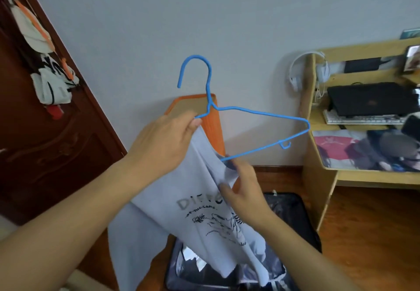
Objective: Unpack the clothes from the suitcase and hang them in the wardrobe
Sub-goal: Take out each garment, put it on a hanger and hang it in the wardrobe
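A blue wire hanger [254, 112] is held up in mid-air with its hook pointing up. My left hand [163, 140] pinches the hanger's left arm together with the shoulder of a pale grey T-shirt [193, 211] with black print. The shirt hangs down from there; the hanger's left end is inside it and its right end sticks out bare. My right hand [243, 188] grips the shirt's fabric near the neck, just under the hanger's bottom bar. Below the shirt lies the open dark suitcase [293, 208] on the floor, partly hidden.
A dark brown wooden door [45, 142] stands at the left with bags and caps hanging on it. An orange board [211, 127] leans against the wall behind the hanger. A wooden desk [322, 177] with laptop, keyboard and headphones is at the right.
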